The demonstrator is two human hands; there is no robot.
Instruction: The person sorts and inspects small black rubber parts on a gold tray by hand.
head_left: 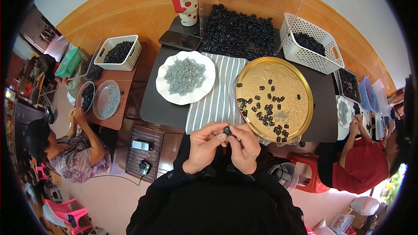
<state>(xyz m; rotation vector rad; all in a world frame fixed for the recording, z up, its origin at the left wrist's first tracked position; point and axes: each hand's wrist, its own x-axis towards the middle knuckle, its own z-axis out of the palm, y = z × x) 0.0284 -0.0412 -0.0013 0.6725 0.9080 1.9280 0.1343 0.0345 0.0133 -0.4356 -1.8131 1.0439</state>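
Observation:
Between my fingertips is a small black plastic part (227, 130), close to the table's near edge. My left hand (203, 147) pinches it from one side, and my right hand (244, 149) closes on it from the other. Just beyond lies a grey-and-white striped cloth (217, 91). A round gold tray (265, 67) rests partly on the cloth, with many small black parts (268, 115) scattered over its lower half. Left of the cloth stands a white scalloped plate (163, 82) heaped with small grey-blue, screw-like pieces (185, 76).
At the back lies a heap of black parts (237, 32) behind clear panels. A white perforated basket (320, 58) stands to its right; a red-lidded tumbler (188, 2) and a phone (180, 40) to its left. Co-workers sit at the left (78, 148) and right (365, 163).

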